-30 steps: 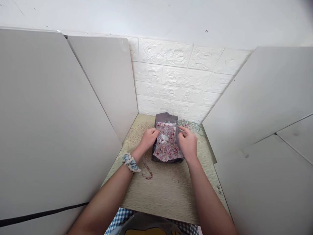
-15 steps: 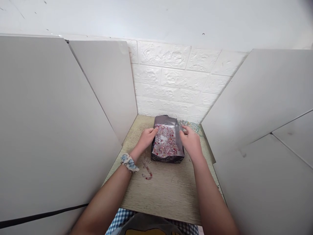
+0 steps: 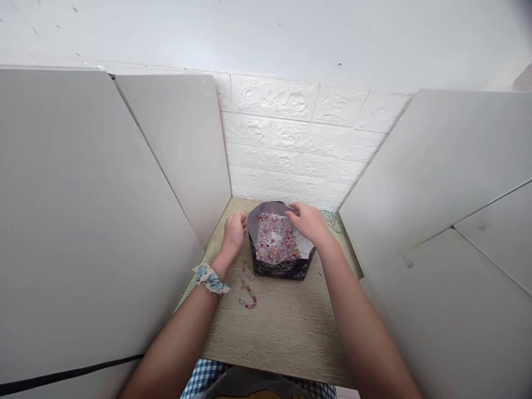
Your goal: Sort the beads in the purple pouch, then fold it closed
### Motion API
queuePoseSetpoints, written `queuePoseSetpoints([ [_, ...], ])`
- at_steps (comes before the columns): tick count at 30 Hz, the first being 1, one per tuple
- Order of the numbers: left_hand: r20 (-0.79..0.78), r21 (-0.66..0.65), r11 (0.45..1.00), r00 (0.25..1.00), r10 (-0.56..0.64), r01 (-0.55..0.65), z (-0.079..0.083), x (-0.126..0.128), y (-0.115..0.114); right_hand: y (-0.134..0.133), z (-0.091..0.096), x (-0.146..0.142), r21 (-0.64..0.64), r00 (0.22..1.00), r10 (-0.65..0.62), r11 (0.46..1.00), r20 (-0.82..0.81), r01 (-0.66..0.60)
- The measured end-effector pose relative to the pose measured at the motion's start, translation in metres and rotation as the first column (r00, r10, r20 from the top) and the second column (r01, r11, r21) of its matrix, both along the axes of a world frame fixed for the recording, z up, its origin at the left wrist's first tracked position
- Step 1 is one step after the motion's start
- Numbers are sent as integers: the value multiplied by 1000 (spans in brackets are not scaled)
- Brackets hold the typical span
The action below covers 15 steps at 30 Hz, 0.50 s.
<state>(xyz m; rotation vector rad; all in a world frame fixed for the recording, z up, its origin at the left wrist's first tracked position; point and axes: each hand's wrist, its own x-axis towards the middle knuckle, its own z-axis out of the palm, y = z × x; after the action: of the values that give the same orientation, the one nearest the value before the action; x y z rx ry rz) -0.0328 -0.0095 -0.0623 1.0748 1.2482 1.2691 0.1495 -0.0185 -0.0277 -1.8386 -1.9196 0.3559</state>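
Wooden table (image 3: 282, 332): both hands grip the bead bag (image 3: 277, 244), beaded strand (image 3: 248, 293) beside.

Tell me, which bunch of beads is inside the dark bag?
The big heap of pink and white beads fills the open dark bag. The short pink string lies loose on the table near the left wrist; the greenish strands lie behind the right hand.

A dark box (image 3: 277, 270) of pink beads (image 3: 274, 244) is held open by the left hand (image 3: 234, 233) and right hand (image 3: 308, 223) on a table (image 3: 282, 327).
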Motion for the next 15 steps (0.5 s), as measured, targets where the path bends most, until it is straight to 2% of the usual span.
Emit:
queuePoseSetpoints([
  [2, 57, 23, 1000, 998, 17, -19, 4, -3, 0, 14, 1, -7, -127, 989, 143, 983, 47, -136],
  [5, 180, 68, 995, 982, 63, -77, 8, -8, 0, 33, -4, -16, -278, 951, 252, 940, 178, -197],
  [10, 248, 90, 987, 963, 110, -136, 9, -11, 1, 49, -22, -22, -365, 930, 278, 913, 238, -180],
  [15, 147, 77, 983, 977, 151, -164, 9, -8, -1, 50, -31, -19, -384, 927, 277, 908, 252, -167],
])
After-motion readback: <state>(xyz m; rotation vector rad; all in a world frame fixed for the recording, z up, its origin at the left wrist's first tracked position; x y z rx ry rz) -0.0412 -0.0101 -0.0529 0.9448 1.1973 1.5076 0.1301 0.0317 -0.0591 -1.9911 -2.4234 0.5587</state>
